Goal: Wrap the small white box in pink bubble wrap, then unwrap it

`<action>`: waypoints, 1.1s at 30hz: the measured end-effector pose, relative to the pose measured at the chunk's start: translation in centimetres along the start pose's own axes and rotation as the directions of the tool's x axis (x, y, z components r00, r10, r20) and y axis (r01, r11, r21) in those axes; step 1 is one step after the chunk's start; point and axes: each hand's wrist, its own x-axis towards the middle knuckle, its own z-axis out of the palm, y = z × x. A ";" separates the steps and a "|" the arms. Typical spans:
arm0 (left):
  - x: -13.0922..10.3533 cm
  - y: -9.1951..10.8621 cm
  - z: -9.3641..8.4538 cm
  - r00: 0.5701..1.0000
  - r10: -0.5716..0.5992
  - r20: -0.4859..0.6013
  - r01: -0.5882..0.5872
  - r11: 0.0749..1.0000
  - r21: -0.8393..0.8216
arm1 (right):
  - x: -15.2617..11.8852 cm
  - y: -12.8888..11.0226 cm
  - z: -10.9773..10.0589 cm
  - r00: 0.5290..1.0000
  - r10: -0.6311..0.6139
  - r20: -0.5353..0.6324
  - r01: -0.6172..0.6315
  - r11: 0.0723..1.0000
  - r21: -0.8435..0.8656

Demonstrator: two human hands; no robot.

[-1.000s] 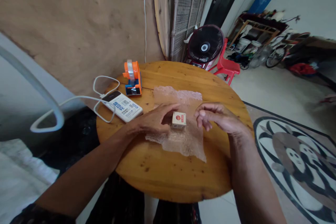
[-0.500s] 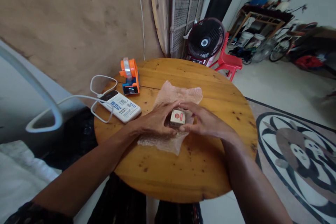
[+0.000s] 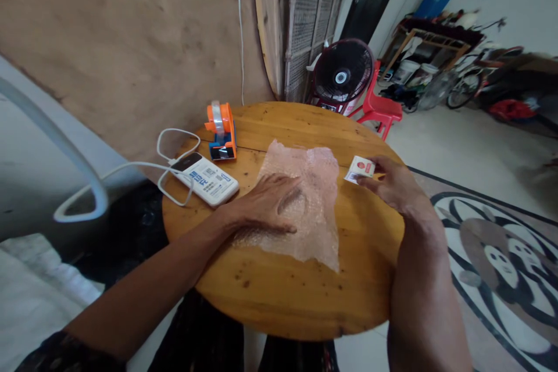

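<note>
A sheet of pinkish, see-through bubble wrap (image 3: pixel 316 209) lies spread on the round wooden table (image 3: pixel 283 302). My left hand (image 3: pixel 268 203) rests on its left part, fingers stretched and apart, holding nothing. To the right of the sheet, my right hand (image 3: pixel 394 183) grips a small white box (image 3: pixel 362 166) with red print between thumb and fingers. The box is by the table's right side; whether it touches the wood I cannot tell. Its right end is hidden by my fingers.
An orange and blue tape dispenser (image 3: pixel 222 133) stands at the table's back left. In front of it lies a white power bank (image 3: pixel 209 179) with a looped white cable (image 3: pixel 131 164). Beyond the table are a fan (image 3: pixel 342 77) and a red chair (image 3: pixel 378 102).
My right hand has carried the small box off the bubble wrap to the right. My left hand stays on the sheet, now more spread out; both hands were around the box before.
</note>
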 end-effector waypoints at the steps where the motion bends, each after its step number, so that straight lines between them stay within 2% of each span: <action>1: 0.0 0.0 -0.1 1.000 0.009 0.002 -0.009 1.000 0.008 | 0.2 0.9 -0.4 0.997 0.056 -0.054 -0.060 0.995 -0.085; 4: 0.1 -0.1 -0.1 1.000 0.025 0.006 -0.025 0.999 0.027 | 0.8 3.5 -0.7 0.966 0.215 -0.145 -0.253 0.904 -0.345; 5: 0.1 -0.1 0.0 0.999 0.031 0.006 -0.031 0.999 0.031 | 1.0 4.1 -0.6 0.958 0.240 -0.155 -0.282 0.879 -0.385; 7: 0.1 -0.2 0.1 0.999 0.048 0.000 -0.048 0.998 0.034 | 1.2 4.7 -0.4 0.967 0.193 -0.164 -0.243 0.892 -0.381; 10: 0.0 -0.2 0.2 0.998 0.068 -0.015 -0.068 0.997 0.034 | 0.9 3.6 -0.2 0.975 0.016 -0.221 -0.064 0.975 -0.213; 12: 0.0 -0.2 0.1 0.997 0.074 -0.028 -0.073 0.997 0.031 | 0.2 1.7 -0.2 0.967 -0.033 -0.251 0.031 0.999 -0.014; 13: 0.0 -0.2 0.1 0.997 0.075 -0.032 -0.074 0.997 0.028 | -0.2 0.5 -0.1 0.975 -0.040 -0.219 0.067 0.991 0.117; 15: 0.0 -0.1 0.0 0.997 0.075 -0.035 -0.074 0.997 0.020 | -1.2 -1.9 0.4 0.995 -0.089 -0.038 0.096 0.941 0.326; 16: -0.1 -0.1 -0.1 0.997 0.075 -0.034 -0.075 0.997 0.015 | -1.7 -3.1 0.9 0.988 -0.146 0.046 0.117 0.912 0.394; 17: -0.1 0.0 -0.2 0.997 0.073 -0.031 -0.073 0.997 0.010 | -2.2 -4.2 1.5 0.963 -0.225 0.147 0.141 0.888 0.437; 18: -0.1 0.2 -0.2 0.997 0.068 -0.031 -0.068 0.998 0.006 | -2.7 -5.3 2.1 0.915 -0.314 0.254 0.170 0.869 0.464; 20: -0.1 0.4 -0.4 0.999 0.045 -0.030 -0.045 0.999 0.002 | -3.5 -7.1 3.7 0.741 -0.487 0.463 0.242 0.836 0.492; 21: -0.1 0.5 -0.4 0.999 0.029 -0.033 -0.029 1.000 0.003 | -3.8 -7.8 4.4 0.656 -0.527 0.540 0.267 0.831 0.488; 22: -0.1 0.6 -0.4 0.999 0.014 -0.039 -0.014 1.000 0.003 | -4.1 -8.4 5.0 0.587 -0.539 0.604 0.301 0.838 0.455; 23: -0.1 0.6 -0.3 0.999 0.003 -0.048 -0.002 1.000 0.003 | -4.4 -8.9 5.6 0.540 -0.514 0.666 0.341 0.857 0.385; 25: 0.0 0.4 -0.1 0.998 -0.001 -0.060 0.001 1.000 -0.002 | -4.6 -9.4 6.2 0.548 -0.460 0.698 0.409 0.876 0.256; 26: 0.0 0.3 0.0 0.998 0.008 -0.065 -0.008 1.000 -0.006 | -4.6 -9.4 6.4 0.577 -0.438 0.689 0.428 0.881 0.201; 29: 0.0 -0.2 0.3 0.998 0.035 -0.059 -0.036 0.999 -0.014 | -4.2 -8.6 6.5 0.691 -0.397 0.604 0.443 0.893 0.080; 33: 0.0 -0.4 0.4 0.998 0.037 -0.052 -0.037 0.999 -0.003 | -2.9 -6.0 7.0 0.850 -0.342 0.401 0.434 0.886 -0.164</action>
